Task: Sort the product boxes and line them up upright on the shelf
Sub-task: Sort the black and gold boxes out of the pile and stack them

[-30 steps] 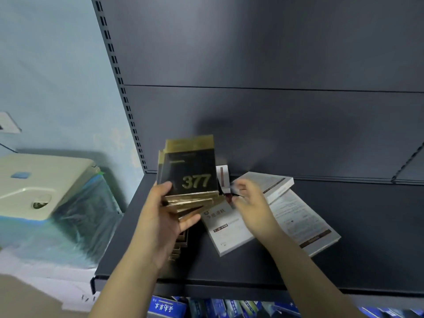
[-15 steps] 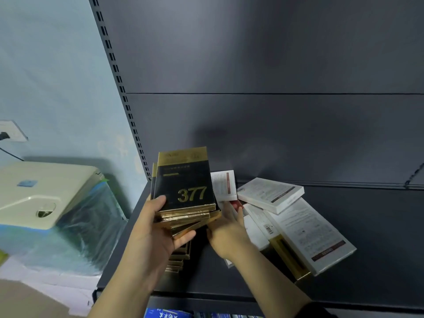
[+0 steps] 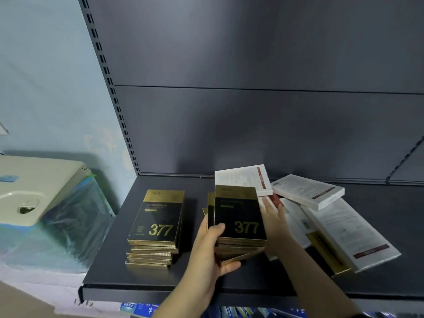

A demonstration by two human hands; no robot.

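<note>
My left hand [image 3: 207, 253] grips a bundle of several black-and-gold "377" boxes [image 3: 238, 216], held tilted above the dark shelf [image 3: 160, 283]. A second stack of the same black-and-gold boxes [image 3: 156, 228] lies flat on the shelf's left part. My right hand [image 3: 274, 222] is flat and open against the right side of the held bundle, fingers spread. White boxes [image 3: 307, 191] lie scattered flat to the right, one of them [image 3: 243, 179] propped behind the bundle. A gold-edged box [image 3: 325, 251] lies half under the white ones.
The shelf's dark back panel [image 3: 252, 122] rises behind. A slotted upright [image 3: 110, 88] marks its left edge. A cream appliance wrapped in plastic [image 3: 34, 191] stands left of the shelf. Blue packages [image 3: 142, 309] show on the shelf below.
The view shifted, so the flat stack on the left now shows fully. The held bundle moved right of it. My right hand came off the white boxes and now lies flat against the bundle.
</note>
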